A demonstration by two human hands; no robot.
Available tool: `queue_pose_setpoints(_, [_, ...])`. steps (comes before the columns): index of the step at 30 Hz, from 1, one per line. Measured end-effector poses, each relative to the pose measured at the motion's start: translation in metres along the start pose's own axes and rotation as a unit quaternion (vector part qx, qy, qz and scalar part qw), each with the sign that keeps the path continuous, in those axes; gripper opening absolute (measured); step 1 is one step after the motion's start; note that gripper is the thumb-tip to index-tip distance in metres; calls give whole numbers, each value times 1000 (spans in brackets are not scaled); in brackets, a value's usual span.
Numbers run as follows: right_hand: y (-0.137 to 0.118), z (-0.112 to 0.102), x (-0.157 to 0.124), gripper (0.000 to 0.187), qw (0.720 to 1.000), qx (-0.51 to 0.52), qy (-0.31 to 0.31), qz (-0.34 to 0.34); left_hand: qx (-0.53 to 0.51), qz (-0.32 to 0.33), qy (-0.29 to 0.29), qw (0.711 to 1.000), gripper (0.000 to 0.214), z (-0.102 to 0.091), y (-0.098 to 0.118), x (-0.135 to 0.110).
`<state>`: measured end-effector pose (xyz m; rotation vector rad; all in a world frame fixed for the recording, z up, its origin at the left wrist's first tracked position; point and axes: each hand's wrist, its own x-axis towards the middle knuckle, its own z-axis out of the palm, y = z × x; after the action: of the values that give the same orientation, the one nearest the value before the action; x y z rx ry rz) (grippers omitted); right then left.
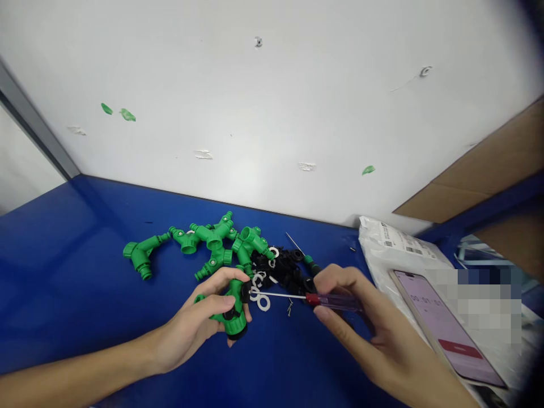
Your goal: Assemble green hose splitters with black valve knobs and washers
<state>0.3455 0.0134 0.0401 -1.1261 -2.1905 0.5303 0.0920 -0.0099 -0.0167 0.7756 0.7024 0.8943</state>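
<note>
Screwdriver level, tip at the green connector's black end piece.
Connector gripped in left hand, low centre, over blue tabletop; right hand pinches screwdriver handle. Shaft runs crosswise, right to left; left hand nearer the tip. Whether tip seats: cannot tell.

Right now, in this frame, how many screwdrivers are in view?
2: a screwdriver with a red collar in the right hand, and a green-handled screwdriver lying just beyond that hand, beside the black parts. Another could be hidden under those parts.
</note>
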Motion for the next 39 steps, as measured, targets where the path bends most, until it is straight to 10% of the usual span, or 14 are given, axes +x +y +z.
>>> queue_pose_setpoints(39, [0,0,0,20,995,-85,-26,-46,27,-31,-17,999,43,1,-3,-1])
